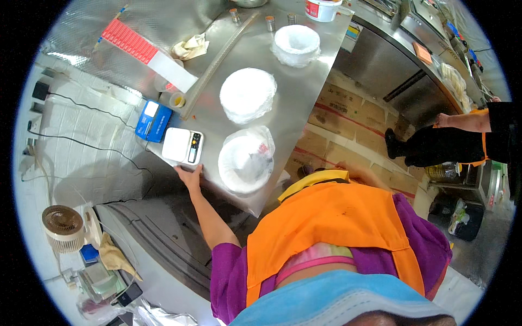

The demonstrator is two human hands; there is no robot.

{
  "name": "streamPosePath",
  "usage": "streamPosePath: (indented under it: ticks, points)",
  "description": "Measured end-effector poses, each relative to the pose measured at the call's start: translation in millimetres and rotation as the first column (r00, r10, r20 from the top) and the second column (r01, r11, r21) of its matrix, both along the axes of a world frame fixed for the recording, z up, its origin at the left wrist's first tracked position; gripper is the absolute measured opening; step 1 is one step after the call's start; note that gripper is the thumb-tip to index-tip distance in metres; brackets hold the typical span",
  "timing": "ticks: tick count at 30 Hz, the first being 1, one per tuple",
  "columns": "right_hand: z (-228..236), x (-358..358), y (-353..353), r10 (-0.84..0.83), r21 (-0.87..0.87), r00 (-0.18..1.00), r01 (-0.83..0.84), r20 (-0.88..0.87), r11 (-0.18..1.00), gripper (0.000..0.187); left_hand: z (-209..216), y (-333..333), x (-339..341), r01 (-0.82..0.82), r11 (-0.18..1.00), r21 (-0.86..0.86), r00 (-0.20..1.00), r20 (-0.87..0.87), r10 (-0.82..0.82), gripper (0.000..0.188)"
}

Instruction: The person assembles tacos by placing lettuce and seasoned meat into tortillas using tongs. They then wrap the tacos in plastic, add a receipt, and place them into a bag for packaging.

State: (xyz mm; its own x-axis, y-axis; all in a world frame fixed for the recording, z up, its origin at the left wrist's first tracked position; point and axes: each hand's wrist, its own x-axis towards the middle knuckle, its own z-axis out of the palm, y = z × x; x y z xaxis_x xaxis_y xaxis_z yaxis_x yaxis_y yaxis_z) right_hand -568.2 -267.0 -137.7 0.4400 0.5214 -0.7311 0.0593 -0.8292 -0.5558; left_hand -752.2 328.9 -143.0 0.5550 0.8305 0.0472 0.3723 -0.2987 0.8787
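My left hand (190, 176) reaches to the table's near left corner, its thumb and fingers spread against the near edge of a white kitchen scale (178, 146). The scale lies flat, its small button panel on the right. Just beyond it stands a blue box (154, 120) with a white label. Right of the scale, white round bowls (244, 165) sit in clear plastic, and a second wrapped white stack (248, 93) is farther back. My right hand (350, 171) is mostly hidden behind my orange apron; its fingers cannot be made out.
On the metal table (212, 117) are another wrapped white bowl (296, 44), a long metal strip (223, 60), a crumpled cloth (191, 46), small jars and a white tub (322, 10). A co-worker in black (451, 141) stands at the right. A fan (62, 223) is at the left.
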Motion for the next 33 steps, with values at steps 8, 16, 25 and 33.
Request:
streamPosePath:
  ticks: [8, 16, 25, 33]
  points:
    - [-138.7, 22.9, -118.7, -0.325, -0.200, 0.940, 0.339, 0.103, 0.919, 0.039, -30.6, -122.7, -128.5, -0.508, 0.839, -0.194, 0.847, 0.063, 0.527, 0.050]
    - [-149.0, 84.8, -143.9, -0.214, -0.178, 0.977, 0.215, 0.025, 0.960, 0.034, -140.9, -298.0, -213.0, -0.428, 0.701, -0.571, 0.737, -0.669, -0.094, 0.022]
    - [-127.7, 231.5, -221.1, -0.563, 0.006, 0.822, 0.565, -0.091, 0.825, 0.035, -101.6, -398.8, 68.8, -0.052, 0.714, -0.698, 0.869, -0.384, -0.311, 0.024]
    - [-111.3, 347.6, -242.5, -0.673, 0.243, 0.718, 0.695, -0.176, 0.677, 0.039, -92.9, -396.3, 208.1, 0.128, 0.720, -0.682, 0.892, -0.237, -0.384, 0.026]
